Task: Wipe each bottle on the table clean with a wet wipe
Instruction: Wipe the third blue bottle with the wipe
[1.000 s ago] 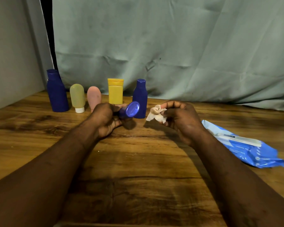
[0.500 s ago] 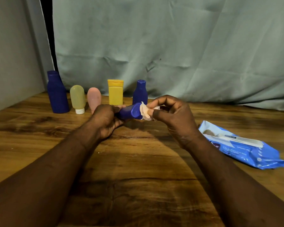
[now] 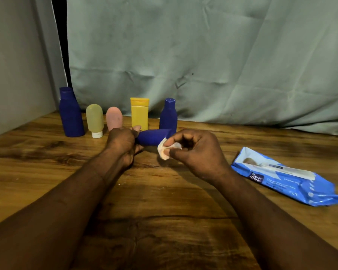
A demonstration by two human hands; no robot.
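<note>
Wooden table [image 3: 164,211], grey-green cloth backdrop [image 3: 203,55] behind it, pale wall panel on the left.

Left hand [image 3: 121,143]: fingers curled round one end of a dark blue bottle [image 3: 153,137]. It is held roughly horizontal just above the tabletop, its free end pointing toward the right hand. No label legible on it.

Right hand [image 3: 195,151]: thumb and fingertips pinch a crumpled white wet wipe [image 3: 163,151]. The wipe sits at the lower edge of the bottle's free end; cannot tell whether it touches.

Back row, all upright, left to right:
- tall dark blue bottle [image 3: 70,114]
- yellow-green tube [image 3: 94,118], standing on its white cap
- pink tube [image 3: 114,117], base hidden by the left hand
- yellow bottle [image 3: 139,114]
- small dark blue bottle [image 3: 168,114], directly behind the held one

No writing readable on any of them.

Blue wipes pack [image 3: 287,178] lies flat to the right, well apart from the row. Brand badge reads "mee mee"; the remaining print is too small to read. A white flap strip runs along its top.
</note>
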